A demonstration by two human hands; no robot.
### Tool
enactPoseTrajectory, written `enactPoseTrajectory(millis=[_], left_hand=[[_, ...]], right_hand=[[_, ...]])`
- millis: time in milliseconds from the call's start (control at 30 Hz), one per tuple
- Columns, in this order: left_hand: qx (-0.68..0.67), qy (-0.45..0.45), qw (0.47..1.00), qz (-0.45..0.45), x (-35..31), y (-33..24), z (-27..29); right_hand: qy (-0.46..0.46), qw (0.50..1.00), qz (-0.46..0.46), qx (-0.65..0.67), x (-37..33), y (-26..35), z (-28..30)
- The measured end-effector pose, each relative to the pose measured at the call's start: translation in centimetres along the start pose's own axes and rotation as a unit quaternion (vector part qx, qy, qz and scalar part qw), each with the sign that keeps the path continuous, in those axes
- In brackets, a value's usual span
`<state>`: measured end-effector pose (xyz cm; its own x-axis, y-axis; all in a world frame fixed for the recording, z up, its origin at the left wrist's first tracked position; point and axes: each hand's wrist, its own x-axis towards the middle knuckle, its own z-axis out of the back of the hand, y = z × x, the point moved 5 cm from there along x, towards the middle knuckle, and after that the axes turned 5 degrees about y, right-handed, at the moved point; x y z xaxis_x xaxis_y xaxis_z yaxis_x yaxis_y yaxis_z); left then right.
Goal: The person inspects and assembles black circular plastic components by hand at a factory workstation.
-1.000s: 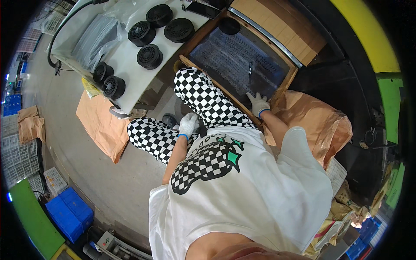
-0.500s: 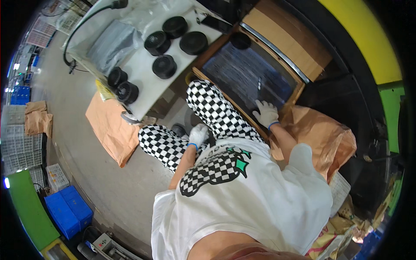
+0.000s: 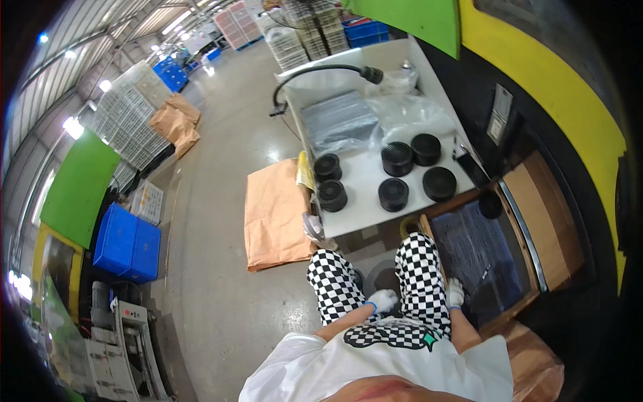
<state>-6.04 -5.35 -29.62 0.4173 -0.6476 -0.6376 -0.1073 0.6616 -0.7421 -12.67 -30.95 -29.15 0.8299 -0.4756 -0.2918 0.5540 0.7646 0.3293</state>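
My left hand [image 3: 383, 301], in a white glove with a blue band at the wrist, rests between my knees by the left thigh. It looks rounded, and its fingers are too indistinct to read. Beside my right thigh, my right hand [image 3: 455, 293], gloved too, lies at the near-left edge of a wood-framed box [image 3: 512, 249] with a dark, film-like surface. Its fingers are stretched out and nothing shows in them. On that surface are a black round part [image 3: 490, 206] and a small slim object [image 3: 485, 273]. Several ribbed black round parts [image 3: 394, 194] stand on the white table [image 3: 362, 221].
Clear plastic bags [image 3: 408, 117], a grey plastic-wrapped stack [image 3: 340, 122], a black phone-like object [image 3: 473, 169] and a bent black hose [image 3: 315, 69] are on or at the table. Brown paper [image 3: 278, 214] lies on the floor left. Cardboard [image 3: 550, 221] borders the box; blue crates [image 3: 126, 242] stand farther left.
My view has swung up and turned, so the table now sits farther right and more of the hall shows. My right hand has drawn back from the dark surface to the box's near-left edge.
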Motion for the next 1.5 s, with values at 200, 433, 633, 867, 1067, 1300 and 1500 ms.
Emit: enactPoseTrajectory(millis=[200,433,633,867,1067,1300,1500], left_hand=[[0.324,0.180,0.928,-0.018,-0.4,-1.6,-2.0],[0.342,0.197,0.916,-0.071,1.8,0.7,-2.9],[0.333,0.182,0.924,-0.054,1.0,-0.3,-2.4],[0.328,0.116,0.937,0.015,0.0,-1.2,-1.4],[0.307,0.066,0.949,0.022,-0.4,-2.0,-0.8],[0.282,0.075,0.957,-0.003,-0.1,-2.0,-0.8],[0.280,-0.016,0.960,0.021,-0.3,-1.8,-0.1]], right_hand=[[0.000,1.000,-0.004,-0.023,1.7,-1.1,-1.0],[0.004,1.000,0.000,-0.002,2.0,-1.4,-0.8],[0.021,1.000,-0.003,0.007,1.7,-1.0,-0.6],[0.019,1.000,0.005,0.002,1.7,-1.2,-1.1],[-0.005,1.000,0.016,-0.002,1.9,-1.8,-1.7],[-0.037,0.999,0.025,0.013,2.4,-2.5,-2.6],[-0.006,1.000,0.023,0.010,2.2,-1.8,-1.9]])
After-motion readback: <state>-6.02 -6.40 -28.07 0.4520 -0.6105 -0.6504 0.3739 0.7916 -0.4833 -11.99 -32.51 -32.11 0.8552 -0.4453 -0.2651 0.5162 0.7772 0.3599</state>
